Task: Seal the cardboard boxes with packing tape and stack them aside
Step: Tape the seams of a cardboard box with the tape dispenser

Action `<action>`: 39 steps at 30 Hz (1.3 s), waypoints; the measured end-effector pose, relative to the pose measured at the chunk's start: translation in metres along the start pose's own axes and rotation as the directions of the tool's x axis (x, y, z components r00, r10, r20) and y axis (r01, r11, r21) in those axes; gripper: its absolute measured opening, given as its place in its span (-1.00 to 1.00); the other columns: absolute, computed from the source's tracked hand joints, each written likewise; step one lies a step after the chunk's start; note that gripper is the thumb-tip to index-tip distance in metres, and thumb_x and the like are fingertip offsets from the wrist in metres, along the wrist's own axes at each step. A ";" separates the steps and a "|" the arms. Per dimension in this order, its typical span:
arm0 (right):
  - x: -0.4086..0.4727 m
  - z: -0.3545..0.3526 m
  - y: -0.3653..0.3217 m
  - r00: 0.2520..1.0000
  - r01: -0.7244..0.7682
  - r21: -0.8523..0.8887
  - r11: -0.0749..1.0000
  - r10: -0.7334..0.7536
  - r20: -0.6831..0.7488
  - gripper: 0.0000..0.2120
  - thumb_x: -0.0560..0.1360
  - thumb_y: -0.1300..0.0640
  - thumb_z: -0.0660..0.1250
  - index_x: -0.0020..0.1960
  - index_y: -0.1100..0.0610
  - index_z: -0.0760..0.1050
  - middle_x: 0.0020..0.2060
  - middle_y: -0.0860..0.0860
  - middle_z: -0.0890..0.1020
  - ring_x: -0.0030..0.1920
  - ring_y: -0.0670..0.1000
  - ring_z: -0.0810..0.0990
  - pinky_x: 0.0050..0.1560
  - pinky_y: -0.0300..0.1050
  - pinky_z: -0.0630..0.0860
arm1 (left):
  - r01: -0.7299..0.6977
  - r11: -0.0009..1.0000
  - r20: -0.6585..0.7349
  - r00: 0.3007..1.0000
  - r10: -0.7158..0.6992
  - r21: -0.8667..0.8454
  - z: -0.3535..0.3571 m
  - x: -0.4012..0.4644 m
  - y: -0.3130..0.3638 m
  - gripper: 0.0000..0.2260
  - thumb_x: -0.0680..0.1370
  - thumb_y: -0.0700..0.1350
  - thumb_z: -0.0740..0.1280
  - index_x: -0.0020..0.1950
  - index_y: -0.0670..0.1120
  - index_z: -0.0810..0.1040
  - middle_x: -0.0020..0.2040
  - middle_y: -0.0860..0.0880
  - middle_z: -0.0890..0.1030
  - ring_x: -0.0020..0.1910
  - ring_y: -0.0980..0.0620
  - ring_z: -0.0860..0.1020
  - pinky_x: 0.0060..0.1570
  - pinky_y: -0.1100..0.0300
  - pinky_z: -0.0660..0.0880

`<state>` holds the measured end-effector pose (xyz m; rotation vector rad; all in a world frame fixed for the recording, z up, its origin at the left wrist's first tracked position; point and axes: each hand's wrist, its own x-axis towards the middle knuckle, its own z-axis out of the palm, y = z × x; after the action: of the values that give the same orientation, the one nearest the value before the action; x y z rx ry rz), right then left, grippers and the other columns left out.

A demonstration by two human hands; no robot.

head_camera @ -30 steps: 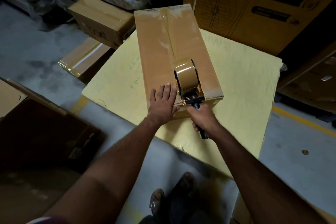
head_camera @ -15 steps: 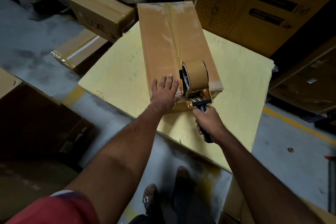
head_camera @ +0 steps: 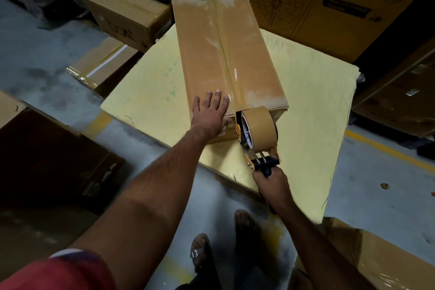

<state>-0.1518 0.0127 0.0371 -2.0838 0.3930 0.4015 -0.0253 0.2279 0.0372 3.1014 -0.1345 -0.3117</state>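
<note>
Cardboard box being taped on a yellow sheet.

Brown, the long rectangular cardboard box [head_camera: 226,54] lies closed on a pale yellow flat board [head_camera: 313,101], glossy tape along its top seam; its contents cannot be seen. The left hand [head_camera: 209,113] lies flat with straight fingers on the box's near end. The right hand [head_camera: 273,183] grips the black handle of an orange tape dispenser with a brown tape roll [head_camera: 257,132], set at the box's near edge. Bare board lies right of the box. A small brown carton [head_camera: 124,14] and a large printed yellow carton [head_camera: 329,2] crowd the far side.
</note>
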 end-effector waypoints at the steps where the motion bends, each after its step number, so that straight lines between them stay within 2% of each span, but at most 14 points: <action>1: 0.000 0.001 0.003 1.000 0.003 0.006 1.000 -0.003 -0.003 -0.70 0.27 -0.07 0.28 -0.37 0.18 0.37 -0.52 0.03 0.45 -0.40 0.12 0.45 -0.31 -0.08 0.36 | 0.000 1.000 -0.003 1.000 0.000 0.002 0.000 0.000 0.000 -0.38 0.67 0.22 0.01 0.64 -0.01 -0.09 0.64 -0.09 -0.13 0.61 -0.16 -0.12 0.50 -0.27 -0.11; 4: 0.002 0.004 0.013 1.000 -0.012 -0.001 1.000 0.012 -0.012 -0.73 0.42 0.06 0.39 -0.34 0.17 0.41 -0.47 0.02 0.47 -0.34 0.12 0.45 -0.30 -0.08 0.32 | 0.001 1.000 -0.010 1.000 -0.001 -0.002 0.001 0.000 0.001 -0.39 0.67 0.22 0.02 0.64 0.00 -0.08 0.64 -0.09 -0.12 0.61 -0.17 -0.11 0.50 -0.28 -0.11; 7: 0.008 0.011 0.024 0.999 -0.038 -0.021 0.999 0.038 -0.002 -0.82 0.49 0.16 0.40 -0.24 0.20 0.49 -0.42 0.01 0.51 -0.26 0.16 0.51 -0.25 -0.08 0.33 | -0.009 1.000 -0.034 0.999 0.009 0.017 0.003 -0.002 0.001 -0.39 0.67 0.22 0.02 0.63 -0.02 -0.06 0.64 -0.11 -0.09 0.60 -0.19 -0.08 0.49 -0.29 -0.08; 10: 0.019 0.019 0.029 0.999 -0.040 -0.011 0.999 0.040 0.000 -0.84 0.49 0.15 0.41 -0.21 0.20 0.52 -0.40 0.03 0.54 -0.20 0.19 0.55 -0.21 -0.09 0.36 | -0.014 1.000 -0.046 0.999 0.015 0.026 0.004 -0.001 0.000 -0.39 0.67 0.21 0.02 0.63 -0.03 -0.05 0.64 -0.11 -0.08 0.60 -0.20 -0.07 0.49 -0.29 -0.07; 14: 0.032 0.028 0.033 0.998 -0.061 0.016 0.998 0.061 -0.017 -0.77 0.46 0.08 0.43 -0.04 0.26 0.59 -0.20 0.17 0.64 -0.08 0.25 0.61 -0.12 -0.05 0.45 | -0.016 1.000 -0.049 0.999 0.017 0.023 0.006 -0.001 0.000 -0.39 0.67 0.22 0.00 0.63 -0.03 -0.05 0.64 -0.11 -0.08 0.60 -0.20 -0.08 0.49 -0.29 -0.08; 20: 0.049 0.041 0.038 0.996 -0.085 0.090 0.992 0.085 0.000 -0.72 0.46 0.11 0.41 0.09 0.26 0.61 -0.17 0.10 0.61 -0.06 0.18 0.59 -0.10 -0.12 0.37 | -0.019 1.000 -0.071 0.997 0.019 0.009 0.008 0.001 -0.001 -0.38 0.66 0.22 0.02 0.64 -0.03 -0.03 0.64 -0.12 -0.07 0.60 -0.20 -0.08 0.49 -0.30 -0.08; 23: 0.053 0.049 0.039 0.995 -0.094 0.116 0.989 0.095 -0.005 -0.72 0.49 0.19 0.41 0.19 0.22 0.59 -0.03 0.15 0.67 -0.04 0.16 0.58 -0.05 -0.12 0.40 | -0.022 1.000 -0.085 0.996 0.023 0.012 0.009 0.002 0.000 -0.38 0.66 0.22 0.02 0.63 -0.03 -0.02 0.64 -0.12 -0.06 0.60 -0.21 -0.07 0.49 -0.30 -0.07; 27: 0.051 0.068 0.034 0.989 -0.141 0.222 0.965 0.148 -0.014 -0.65 0.45 0.18 0.44 0.23 0.19 0.57 0.00 0.10 0.67 -0.03 0.14 0.61 -0.02 -0.04 0.49 | -0.023 1.000 -0.109 0.994 0.025 0.013 0.012 0.002 0.000 -0.39 0.66 0.20 0.06 0.63 -0.03 0.00 0.64 -0.14 -0.04 0.60 -0.23 -0.05 0.48 -0.32 -0.06; 30: 0.054 0.084 0.037 0.981 -0.183 0.311 0.933 0.195 -0.009 -0.55 0.36 0.03 0.41 0.21 0.16 0.56 -0.08 0.10 0.67 -0.16 0.15 0.60 -0.05 0.15 0.59 | -0.042 0.998 -0.116 0.992 0.046 0.037 0.014 0.001 0.000 -0.38 0.67 0.13 0.12 0.64 -0.03 -0.04 0.64 -0.16 -0.06 0.59 -0.26 -0.07 0.47 -0.32 -0.07; 32: 0.052 0.088 0.033 0.974 -0.216 0.351 0.911 0.225 0.015 -0.73 0.44 0.12 0.41 0.10 0.20 0.53 -0.23 0.10 0.62 -0.33 0.08 0.55 -0.26 0.00 0.57 | -0.045 0.998 -0.121 0.991 0.051 0.048 0.015 0.001 0.000 -0.37 0.66 0.09 0.16 0.64 -0.03 -0.05 0.63 -0.17 -0.06 0.59 -0.28 -0.07 0.47 -0.33 -0.07; 34: 0.051 0.089 0.028 0.972 -0.229 0.363 0.903 0.233 0.033 -0.94 0.51 0.23 0.35 -0.07 0.16 0.46 -0.37 0.07 0.54 -0.48 0.03 0.47 -0.44 -0.15 0.46 | -0.038 0.998 -0.125 0.991 0.045 0.056 0.015 0.001 0.000 -0.37 0.66 0.08 0.17 0.64 -0.03 -0.05 0.63 -0.17 -0.06 0.59 -0.29 -0.06 0.47 -0.33 -0.06; 37: 0.050 0.094 0.028 0.972 -0.234 0.400 0.886 0.219 0.084 -0.84 0.52 0.26 0.28 -0.21 0.18 0.37 -0.53 0.04 0.44 -0.57 0.01 0.38 -0.49 -0.19 0.38 | -0.043 0.996 -0.115 0.992 0.051 0.073 0.013 0.001 0.001 -0.37 0.66 0.07 0.16 0.64 -0.03 -0.05 0.63 -0.17 -0.06 0.59 -0.29 -0.06 0.47 -0.34 -0.05; 39: 0.049 0.094 0.029 0.965 -0.261 0.428 0.865 0.224 0.134 -0.83 0.52 0.27 0.26 -0.23 0.18 0.34 -0.58 0.01 0.41 -0.59 0.02 0.36 -0.49 -0.20 0.35 | -0.048 0.996 -0.113 0.992 0.056 0.075 0.013 0.000 0.001 -0.38 0.66 0.07 0.16 0.64 -0.03 -0.05 0.63 -0.17 -0.06 0.59 -0.29 -0.06 0.47 -0.34 -0.05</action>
<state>-0.1325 0.0731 -0.0528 -1.5716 0.6408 0.4915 -0.0275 0.2267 0.0246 3.1708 -0.2286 -0.1287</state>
